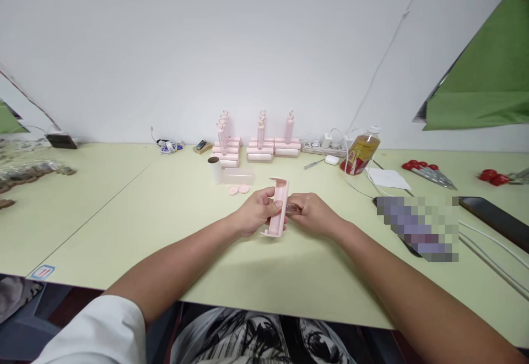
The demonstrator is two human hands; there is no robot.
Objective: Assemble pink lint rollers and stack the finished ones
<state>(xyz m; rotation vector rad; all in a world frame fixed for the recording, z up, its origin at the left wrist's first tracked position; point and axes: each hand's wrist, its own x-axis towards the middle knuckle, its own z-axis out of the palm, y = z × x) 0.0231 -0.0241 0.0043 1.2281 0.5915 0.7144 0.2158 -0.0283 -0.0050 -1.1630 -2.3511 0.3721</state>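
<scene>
A pink half-round plastic shell (278,218), hollow side showing, stands tilted upright in my left hand (258,211), whose thumb presses on its inside. My right hand (311,212) is closed around a clear handle (292,208) that meets the shell's right side. Whether the two are joined there is hidden. Beyond my hands lie two pink round caps (238,190), a clear curved cover (238,176) and a white paper roll (216,172) with a brown core, standing on end.
Several pink lint rollers (260,153) with upright handles line the wall. To their right are a power strip (322,148), a screwdriver (314,164) and a bottle of yellow liquid (361,152). Phones, cables and red-handled tools (425,168) occupy the table's right side.
</scene>
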